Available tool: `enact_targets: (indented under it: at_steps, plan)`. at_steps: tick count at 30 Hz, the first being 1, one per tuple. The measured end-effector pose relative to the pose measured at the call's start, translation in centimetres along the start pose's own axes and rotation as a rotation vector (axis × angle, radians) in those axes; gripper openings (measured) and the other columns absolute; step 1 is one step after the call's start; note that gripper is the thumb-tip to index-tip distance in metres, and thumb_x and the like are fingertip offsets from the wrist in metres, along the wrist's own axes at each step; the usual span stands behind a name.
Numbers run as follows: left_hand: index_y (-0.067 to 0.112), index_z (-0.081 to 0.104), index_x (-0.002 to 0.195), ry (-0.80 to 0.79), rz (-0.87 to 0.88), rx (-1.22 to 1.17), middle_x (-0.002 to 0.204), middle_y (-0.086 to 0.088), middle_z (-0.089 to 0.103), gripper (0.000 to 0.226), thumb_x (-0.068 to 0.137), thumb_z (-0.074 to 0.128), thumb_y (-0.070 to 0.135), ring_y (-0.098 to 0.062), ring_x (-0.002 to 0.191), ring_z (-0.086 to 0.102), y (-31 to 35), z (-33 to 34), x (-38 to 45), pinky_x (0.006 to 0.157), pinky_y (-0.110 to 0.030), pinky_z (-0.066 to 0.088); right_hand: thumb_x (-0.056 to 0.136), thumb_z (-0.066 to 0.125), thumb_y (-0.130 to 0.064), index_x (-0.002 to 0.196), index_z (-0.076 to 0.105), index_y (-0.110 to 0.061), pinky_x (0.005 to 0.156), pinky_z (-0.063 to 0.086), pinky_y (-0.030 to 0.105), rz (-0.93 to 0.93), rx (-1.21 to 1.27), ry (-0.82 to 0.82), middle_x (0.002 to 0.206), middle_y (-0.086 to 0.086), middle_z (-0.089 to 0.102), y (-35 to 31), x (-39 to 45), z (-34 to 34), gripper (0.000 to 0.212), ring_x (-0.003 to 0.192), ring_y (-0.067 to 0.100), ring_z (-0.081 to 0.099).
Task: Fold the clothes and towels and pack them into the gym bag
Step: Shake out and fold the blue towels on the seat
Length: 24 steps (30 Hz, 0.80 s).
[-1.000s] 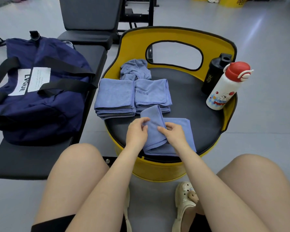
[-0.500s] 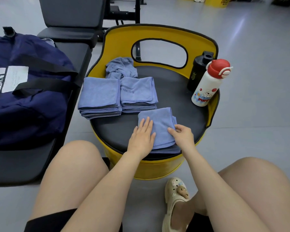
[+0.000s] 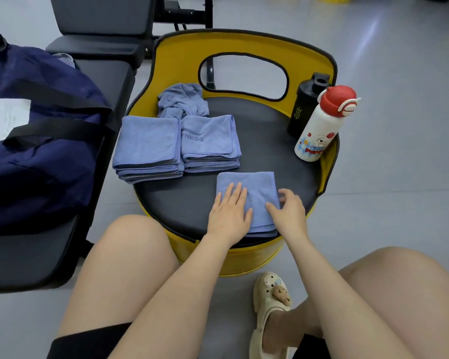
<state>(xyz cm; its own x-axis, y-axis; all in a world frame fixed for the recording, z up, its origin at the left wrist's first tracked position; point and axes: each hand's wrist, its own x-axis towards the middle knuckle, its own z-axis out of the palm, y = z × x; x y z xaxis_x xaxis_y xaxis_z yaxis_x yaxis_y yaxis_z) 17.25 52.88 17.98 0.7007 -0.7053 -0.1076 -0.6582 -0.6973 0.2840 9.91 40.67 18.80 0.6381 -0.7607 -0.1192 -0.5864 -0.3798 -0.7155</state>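
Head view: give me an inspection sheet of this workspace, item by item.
Surface: black round seat of a yellow tub chair.
Job's things: folded towel under both hands; two folded stacks; crumpled towel behind; navy gym bag on bench.
Clutter: black shaker, white bottle.
Hands: left hand flat on towel; right hand at its edge.
Cables: nothing seen.
Surroundings: grey floor, gym equipment.

A folded towel (image 3: 209, 134) reads "YNESS", its start hidden.

Soft, even indoor light, a pale glare streak on the grey floor (image 3: 368, 35), wide-angle bending at the edges.
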Motion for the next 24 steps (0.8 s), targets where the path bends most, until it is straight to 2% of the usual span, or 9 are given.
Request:
enact_targets:
  at_steps: [3, 5, 7, 10, 18, 21, 23, 24]
  plan:
    - [0.013, 0.011, 0.152, 0.104, -0.029, -0.078, 0.160, -0.001, 0.004, 0.054, 0.102, 0.026, 0.030, -0.014, 0.147, -0.003, 0.0, -0.3, 0.4, 0.118, -0.032, -0.001, 0.092, 0.058, -0.025, 0.138, 0.045, -0.012, 0.102, 0.038, 0.036, -0.247, -0.225, 0.075, 0.141, 0.006, 0.041, -0.1, 0.1, 0.3, 0.049, 0.130, 0.024, 0.038]
    - [0.012, 0.008, 0.152, 0.123, -0.047, -0.039, 0.160, -0.002, 0.000, 0.054, 0.103, 0.022, 0.029, -0.015, 0.147, -0.005, -0.4, -0.2, 0.8, 0.118, -0.033, 0.000, 0.099, 0.047, -0.027, 0.145, 0.036, -0.012, 0.116, 0.020, 0.037, -0.399, -0.302, -0.014, 0.155, 0.006, 0.027, -0.3, 0.4, 0.9, 0.051, 0.144, 0.024, 0.018]
    - [0.012, 0.001, 0.152, 0.082, -0.068, 0.011, 0.160, -0.002, -0.008, 0.055, 0.104, 0.017, 0.032, -0.016, 0.147, -0.009, -1.0, 0.3, 1.0, 0.118, -0.035, 0.000, 0.103, 0.034, -0.036, 0.152, 0.022, -0.018, 0.119, 0.003, 0.037, -0.451, -0.397, -0.136, 0.161, 0.000, 0.007, -0.1, 0.5, 1.7, 0.053, 0.148, 0.020, -0.002]
    - [0.013, -0.003, 0.152, 0.034, -0.088, 0.016, 0.159, 0.001, -0.012, 0.055, 0.104, 0.014, 0.035, -0.014, 0.146, -0.011, -1.7, 0.7, 1.0, 0.118, -0.036, -0.001, 0.102, 0.023, -0.044, 0.153, 0.008, -0.023, 0.119, -0.002, 0.036, -0.398, -0.455, -0.244, 0.161, -0.004, -0.007, 1.0, 0.4, 2.7, 0.057, 0.148, 0.019, -0.011]
    - [0.016, -0.006, 0.152, -0.041, -0.103, -0.077, 0.158, 0.004, -0.016, 0.055, 0.104, 0.014, 0.035, -0.012, 0.146, -0.013, -2.0, 0.5, 1.1, 0.118, -0.036, -0.003, 0.102, 0.021, -0.045, 0.153, 0.005, -0.024, 0.119, -0.001, 0.036, -0.357, -0.434, -0.270, 0.161, -0.003, -0.010, 1.4, 0.3, 3.4, 0.057, 0.148, 0.022, -0.008]
    - [0.014, -0.001, 0.152, 0.008, -0.183, -0.222, 0.160, 0.001, -0.009, 0.058, 0.104, 0.024, 0.034, -0.014, 0.147, -0.003, -1.8, 0.3, 0.6, 0.118, -0.033, 0.003, 0.104, 0.031, -0.034, 0.150, 0.026, -0.019, 0.118, 0.009, 0.030, -0.312, -0.172, -0.226, 0.160, -0.001, 0.009, 1.0, 0.0, 3.0, 0.049, 0.148, 0.019, 0.007]
    - [0.013, 0.007, 0.152, 0.056, -0.300, -0.305, 0.159, -0.003, 0.010, 0.065, 0.100, 0.036, 0.039, -0.021, 0.144, 0.016, -1.7, -0.3, 0.1, 0.116, -0.033, 0.014, 0.102, 0.040, -0.024, 0.144, 0.040, -0.015, 0.111, 0.023, 0.025, -0.227, 0.003, -0.097, 0.154, 0.003, 0.029, 0.7, -0.3, 2.4, 0.043, 0.141, 0.017, 0.027]
    - [0.013, 0.012, 0.151, 0.083, -0.354, -0.298, 0.154, -0.006, 0.022, 0.068, 0.098, 0.042, 0.043, -0.024, 0.140, 0.026, -1.8, -0.6, -0.1, 0.113, -0.034, 0.021, 0.100, 0.044, -0.021, 0.143, 0.042, -0.013, 0.108, 0.029, 0.027, -0.174, 0.053, -0.041, 0.149, 0.005, 0.037, 0.6, -0.3, 2.1, 0.043, 0.136, 0.019, 0.036]
